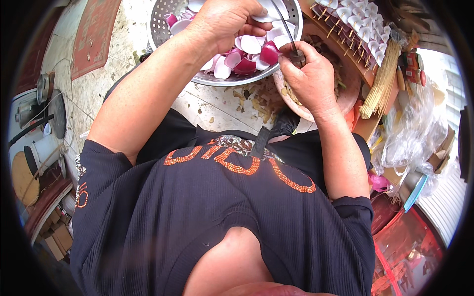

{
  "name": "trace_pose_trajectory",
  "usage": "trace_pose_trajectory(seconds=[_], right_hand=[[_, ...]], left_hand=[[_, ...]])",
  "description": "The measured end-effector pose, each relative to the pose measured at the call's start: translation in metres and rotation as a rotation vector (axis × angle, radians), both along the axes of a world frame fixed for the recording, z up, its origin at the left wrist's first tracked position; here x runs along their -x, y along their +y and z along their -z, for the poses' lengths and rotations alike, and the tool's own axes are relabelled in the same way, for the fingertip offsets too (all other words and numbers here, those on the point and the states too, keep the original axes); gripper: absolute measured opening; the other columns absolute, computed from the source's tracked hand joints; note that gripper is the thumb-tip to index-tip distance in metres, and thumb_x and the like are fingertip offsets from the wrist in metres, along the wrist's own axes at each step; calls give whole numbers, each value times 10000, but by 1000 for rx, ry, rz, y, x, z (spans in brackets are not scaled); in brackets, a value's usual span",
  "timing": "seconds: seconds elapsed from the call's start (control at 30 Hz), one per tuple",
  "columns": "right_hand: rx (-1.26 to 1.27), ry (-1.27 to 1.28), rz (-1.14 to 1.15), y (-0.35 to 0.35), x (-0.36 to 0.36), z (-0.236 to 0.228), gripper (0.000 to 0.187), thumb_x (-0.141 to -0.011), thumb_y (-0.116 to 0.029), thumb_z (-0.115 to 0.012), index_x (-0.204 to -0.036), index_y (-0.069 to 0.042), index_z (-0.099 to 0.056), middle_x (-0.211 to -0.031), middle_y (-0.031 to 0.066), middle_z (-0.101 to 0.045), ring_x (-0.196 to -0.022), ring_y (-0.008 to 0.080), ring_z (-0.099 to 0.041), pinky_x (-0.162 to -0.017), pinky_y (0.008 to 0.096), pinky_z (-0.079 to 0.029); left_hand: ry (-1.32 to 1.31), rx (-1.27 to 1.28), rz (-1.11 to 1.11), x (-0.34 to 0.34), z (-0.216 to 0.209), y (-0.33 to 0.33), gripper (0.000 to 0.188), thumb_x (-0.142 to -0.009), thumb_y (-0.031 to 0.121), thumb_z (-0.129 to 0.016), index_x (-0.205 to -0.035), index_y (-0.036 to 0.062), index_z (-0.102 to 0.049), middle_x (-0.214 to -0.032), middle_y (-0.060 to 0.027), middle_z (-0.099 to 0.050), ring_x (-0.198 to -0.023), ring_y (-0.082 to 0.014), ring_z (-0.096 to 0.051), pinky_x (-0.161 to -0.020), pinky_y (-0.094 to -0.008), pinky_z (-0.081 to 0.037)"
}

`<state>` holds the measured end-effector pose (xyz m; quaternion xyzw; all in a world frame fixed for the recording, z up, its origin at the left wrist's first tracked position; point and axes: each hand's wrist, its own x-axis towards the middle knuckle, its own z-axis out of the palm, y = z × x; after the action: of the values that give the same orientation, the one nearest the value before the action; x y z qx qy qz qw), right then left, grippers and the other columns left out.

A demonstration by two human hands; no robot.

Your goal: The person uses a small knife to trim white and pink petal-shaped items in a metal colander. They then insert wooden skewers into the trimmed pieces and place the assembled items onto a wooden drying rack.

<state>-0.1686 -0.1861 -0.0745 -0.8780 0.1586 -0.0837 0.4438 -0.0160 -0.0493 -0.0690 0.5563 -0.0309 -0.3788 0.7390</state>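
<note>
While the left hand reaches over the perforated metal colander, its thumb and fingers are drawn close together beside a pale onion piece; whether that grip actually pinches the piece, I cannot tell. The right hand, at the colander's right rim, has its grip closed around the short handle of a thin-bladed tool, with the narrow dark blade running up and slightly left across the colander, close by the left fingertips. Loose onion pieces, white on some faces and deep purple on others, lie heaped in the colander below both hands.

Partly behind the right hand and wrist is a pinkish basin with scraps inside, and brown peelings are scattered over the pale tiled floor nearby. To the right, skewers threaded with pale, petal-like pieces lie in rows on a brown bench. Beside them are a bundle of thin straw-coloured sticks and, nearer the body, clear plastic bags.
</note>
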Motion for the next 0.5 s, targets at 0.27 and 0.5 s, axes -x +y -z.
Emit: trace_pose_trajectory(seconds=[0.27, 0.5], right_hand=[[-98, 63, 9, 7, -14, 2, 218, -777, -149, -675, -969, -46, -666, -801, 148, -688, -723, 241, -680, -685, 326, -524], [24, -16, -59, 13, -45, -4, 271, -762, -158, -655, -1003, -35, -665, -830, 164, -692, -776, 276, -689, -723, 361, -531]], left_hand=[[-80, -34, 94, 4, 1, 12, 296, -873, 60, -635, -1134, -24, -523, -924, -107, -642, -750, -166, -675, -636, -243, -566], [21, -26, 129, 6, -13, 21, 310, -854, 53, -639, -1130, -28, -522, -928, -94, -639, -731, -143, -661, -636, -242, -562]])
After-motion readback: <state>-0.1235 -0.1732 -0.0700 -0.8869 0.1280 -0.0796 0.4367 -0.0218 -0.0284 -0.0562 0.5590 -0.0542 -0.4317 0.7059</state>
